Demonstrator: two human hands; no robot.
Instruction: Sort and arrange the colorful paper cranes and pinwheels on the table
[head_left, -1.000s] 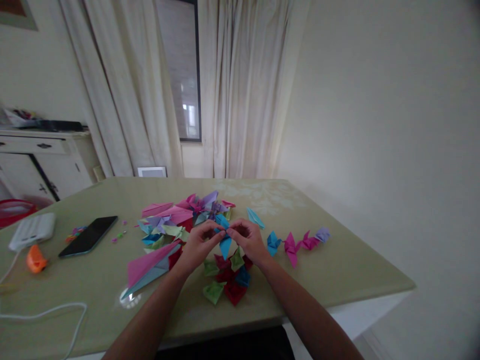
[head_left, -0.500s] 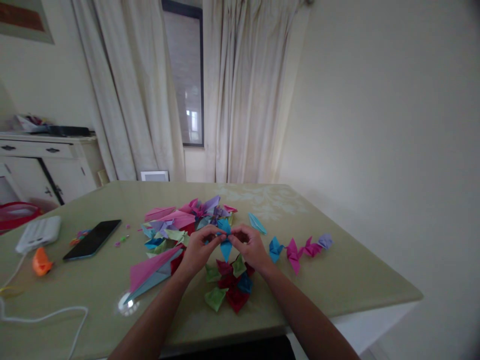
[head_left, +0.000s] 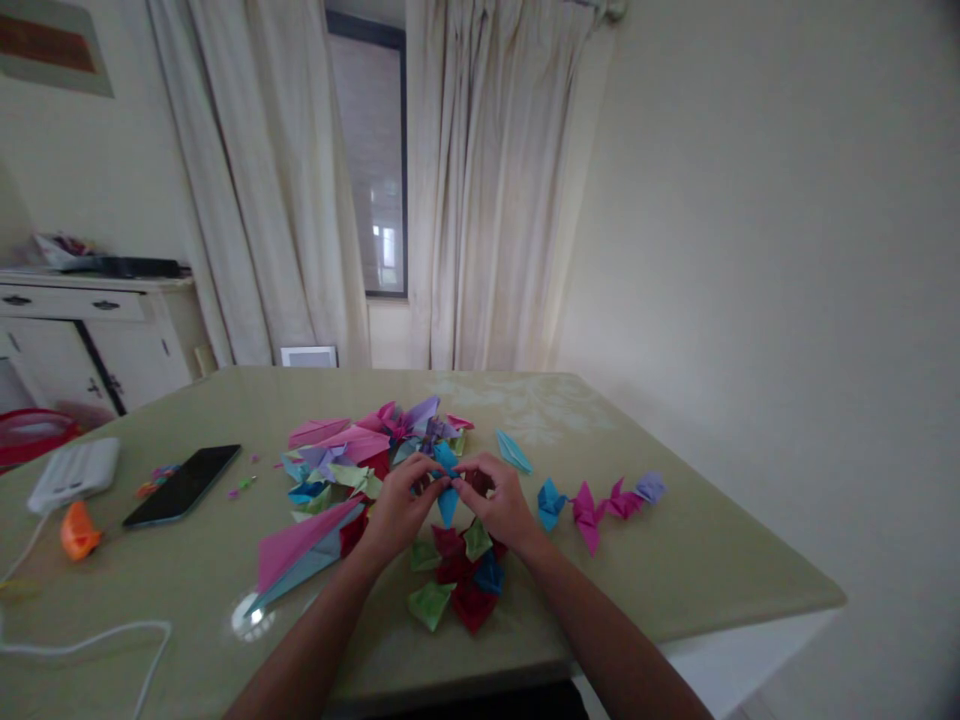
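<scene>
Green table, paper pile, two-handed pinch

So the table [head_left: 720,590] spreads under the fingers, the paper pile [head_left: 345,440] past them and leftward, a red-and-green cluster [head_left: 454,570] nearer the body. Left hand [head_left: 405,498] and right hand [head_left: 495,498], equally close, have fingertips pinched together on the blue paper piece [head_left: 448,509], its long axis pointing away from the body. Versus a second ago: same grip, everything slightly lower in view.

Held folded paper [head_left: 448,508] was bright blue; the near paper cluster [head_left: 472,606] showed dark red, light green and deeper blue, and the row of folded pieces [head_left: 586,515] ran blue, magenta, magenta, lavender from left to right. The paper pile [head_left: 358,442] mixed pink, lavender, pale green, blue and red. The counter [head_left: 675,560] was muted olive-green with a paler leaf-like pattern, the phone [head_left: 184,485] black, the curtains [head_left: 277,180] cream.
</scene>
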